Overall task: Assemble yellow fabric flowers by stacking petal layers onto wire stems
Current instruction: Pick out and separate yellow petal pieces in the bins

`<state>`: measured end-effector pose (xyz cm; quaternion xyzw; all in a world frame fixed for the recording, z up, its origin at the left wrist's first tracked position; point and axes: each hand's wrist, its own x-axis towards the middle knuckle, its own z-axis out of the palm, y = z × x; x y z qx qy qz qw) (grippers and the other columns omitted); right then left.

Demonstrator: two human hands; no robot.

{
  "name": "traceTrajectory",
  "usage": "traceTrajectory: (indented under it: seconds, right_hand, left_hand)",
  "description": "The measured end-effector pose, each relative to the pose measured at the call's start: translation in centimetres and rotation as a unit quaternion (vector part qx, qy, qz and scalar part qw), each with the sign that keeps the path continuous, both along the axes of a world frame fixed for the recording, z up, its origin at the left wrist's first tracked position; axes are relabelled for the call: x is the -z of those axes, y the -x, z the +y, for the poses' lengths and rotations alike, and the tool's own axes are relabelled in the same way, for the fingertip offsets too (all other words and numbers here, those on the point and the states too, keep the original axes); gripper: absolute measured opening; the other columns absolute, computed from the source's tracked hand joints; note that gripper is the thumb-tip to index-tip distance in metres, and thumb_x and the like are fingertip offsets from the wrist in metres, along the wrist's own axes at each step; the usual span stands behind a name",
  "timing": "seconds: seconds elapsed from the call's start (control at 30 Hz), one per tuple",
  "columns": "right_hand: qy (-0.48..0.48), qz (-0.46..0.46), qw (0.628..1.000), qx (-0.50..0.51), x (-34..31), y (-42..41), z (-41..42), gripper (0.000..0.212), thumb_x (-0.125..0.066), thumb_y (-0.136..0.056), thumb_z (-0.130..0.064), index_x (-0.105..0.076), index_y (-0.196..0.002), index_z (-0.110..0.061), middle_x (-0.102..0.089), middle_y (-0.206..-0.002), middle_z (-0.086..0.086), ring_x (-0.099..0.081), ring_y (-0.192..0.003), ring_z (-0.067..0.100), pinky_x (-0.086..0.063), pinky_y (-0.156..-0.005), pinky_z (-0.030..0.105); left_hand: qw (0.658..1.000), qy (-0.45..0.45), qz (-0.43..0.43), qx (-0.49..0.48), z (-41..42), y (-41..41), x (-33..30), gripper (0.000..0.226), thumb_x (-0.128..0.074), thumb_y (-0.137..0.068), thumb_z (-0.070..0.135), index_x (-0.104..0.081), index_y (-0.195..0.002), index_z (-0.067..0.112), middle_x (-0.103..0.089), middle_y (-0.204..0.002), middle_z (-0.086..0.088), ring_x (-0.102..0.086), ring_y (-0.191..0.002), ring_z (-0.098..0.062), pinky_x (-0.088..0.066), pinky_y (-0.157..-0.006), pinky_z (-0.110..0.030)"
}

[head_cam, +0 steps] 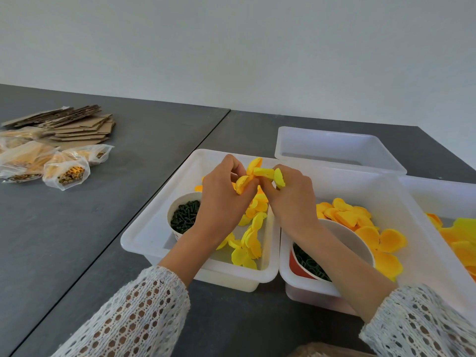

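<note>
A small yellow fabric flower (260, 173) is sitting up in the air over the near-left white bin, its round petals sticking out to the sides and up. More loose yellow petal layers (251, 238) are lying in a messy pile in that bin, just below it. Bigger orange-yellow petal layers (360, 228) are lying in the bin to the right.

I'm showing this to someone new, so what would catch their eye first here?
First, the two hands, left hand and right hand, pinching a bright yellow fabric petal cluster together above the white plastic bin at centre. Next, the loose orange-yellow fabric petals heaped in the bin to the right. Last, the flattened brown cardboard stack far left on the dark grey table.
</note>
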<state>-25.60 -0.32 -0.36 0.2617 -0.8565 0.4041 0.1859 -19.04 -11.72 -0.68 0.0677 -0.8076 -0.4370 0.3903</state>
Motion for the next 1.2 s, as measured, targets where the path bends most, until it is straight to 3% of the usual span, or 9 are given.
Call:
traceTrajectory:
  seconds: [0.23, 0.33, 0.47, 0.6, 0.73, 0.9, 1.0, 1.1, 1.2]
  right_hand:
    - [-0.016, 0.017, 0.999, -0.027, 0.0, 0.0, -0.2, 0.024, -0.051, -0.096, -0.023, -0.054, -0.074, -0.015, -0.061, -0.069, 0.007, -0.055, -0.066, 0.028, -0.041, -0.064, 0.033]
    - [0.016, -0.030, 0.996, -0.085, -0.3, -0.4, -0.1, 0.027, -0.052, -0.094, -0.017, -0.049, -0.068, -0.023, -0.059, -0.062, 0.001, -0.055, -0.062, 0.020, -0.042, -0.060, 0.028]
    - [0.043, -0.078, 0.986, -0.142, -0.8, -1.1, -0.3, 0.027, -0.051, -0.094, -0.012, -0.051, -0.069, -0.024, -0.062, -0.057, -0.002, -0.057, -0.056, 0.000, -0.039, -0.055, 0.006]
    - [0.105, -0.068, 0.980, -0.154, -0.9, -1.9, -0.2, 0.031, -0.048, -0.092, -0.014, -0.048, -0.065, -0.030, -0.059, -0.053, 0.004, -0.054, -0.049, 0.009, -0.045, -0.052, 0.020]
    - [0.055, -0.072, 0.992, -0.091, -0.6, -1.4, -0.2, 0.030, -0.050, -0.090, -0.016, -0.044, -0.061, -0.021, -0.050, -0.055, 0.005, -0.048, -0.055, 0.023, -0.039, -0.052, 0.033]
    - [-0.127, -0.068, 0.988, -0.055, 0.0, -0.2, 0.3, 0.006, -0.061, -0.085, -0.022, -0.057, -0.086, -0.018, -0.060, -0.083, 0.003, -0.055, -0.084, 0.028, -0.044, -0.079, 0.040]
    - [-0.237, -0.022, 0.970, -0.059, 0.4, -0.3, 0.3, 0.042, -0.061, -0.080, -0.016, -0.053, -0.119, -0.027, -0.057, -0.111, 0.000, -0.045, -0.105, 0.023, -0.036, -0.088, 0.036]
    - [-0.176, -0.034, 0.976, -0.122, 0.1, -0.8, -0.1, 0.053, -0.055, -0.076, -0.004, -0.049, -0.124, -0.027, -0.052, -0.118, -0.002, -0.037, -0.111, 0.020, -0.028, -0.091, 0.036]
    - [-0.043, -0.049, 0.986, -0.154, -0.5, -1.2, -0.1, 0.036, -0.051, -0.083, -0.002, -0.054, -0.113, -0.023, -0.058, -0.113, -0.006, -0.045, -0.103, 0.014, -0.033, -0.091, 0.030]
  left_hand:
    - [0.999, 0.011, -0.037, 0.015, -0.2, 0.3, 0.3, 0.007, -0.064, -0.090, 0.021, -0.058, -0.088, 0.018, -0.064, -0.071, 0.007, -0.059, -0.064, -0.004, -0.043, -0.051, -0.014]
    - [0.998, 0.031, -0.044, -0.015, -0.7, 0.5, 0.3, 0.019, -0.062, -0.088, 0.015, -0.057, -0.070, 0.011, -0.058, -0.058, 0.002, -0.051, -0.057, -0.011, -0.035, -0.049, -0.015]
    - [0.997, 0.020, -0.039, -0.056, -0.9, 0.4, 0.3, 0.030, -0.059, -0.083, 0.011, -0.045, -0.057, 0.010, -0.043, -0.044, 0.007, -0.040, -0.045, -0.007, -0.030, -0.046, -0.013]
    - [0.991, 0.021, -0.075, -0.112, -2.1, 0.3, 0.1, 0.027, -0.056, -0.081, 0.009, -0.039, -0.059, 0.009, -0.040, -0.051, -0.003, -0.032, -0.051, -0.016, -0.031, -0.051, -0.033]
    - [0.991, -0.025, -0.067, -0.110, -3.0, 0.2, -0.2, 0.022, -0.057, -0.082, 0.008, -0.051, -0.069, -0.009, -0.059, -0.070, -0.027, -0.056, -0.066, -0.038, -0.045, -0.062, -0.054]
    - [0.992, -0.085, -0.062, -0.073, -2.4, 0.2, -0.7, 0.029, -0.064, -0.086, 0.022, -0.060, -0.076, -0.005, -0.060, -0.067, -0.019, -0.047, -0.059, -0.027, -0.044, -0.059, -0.042]
    - [0.979, -0.181, -0.066, -0.064, -2.6, 0.3, -1.0, 0.031, -0.066, -0.086, 0.025, -0.050, -0.066, 0.007, -0.046, -0.059, -0.005, -0.043, -0.058, -0.017, -0.038, -0.058, -0.033]
    - [0.954, -0.284, -0.084, -0.041, -2.7, 0.4, -1.2, 0.024, -0.070, -0.085, 0.030, -0.054, -0.075, 0.014, -0.048, -0.068, -0.009, -0.049, -0.066, -0.021, -0.049, -0.067, -0.042]
    - [0.947, -0.307, -0.092, 0.006, -2.6, 0.3, -1.3, 0.023, -0.073, -0.084, 0.028, -0.059, -0.079, 0.011, -0.053, -0.072, -0.011, -0.056, -0.069, -0.023, -0.055, -0.082, -0.053]
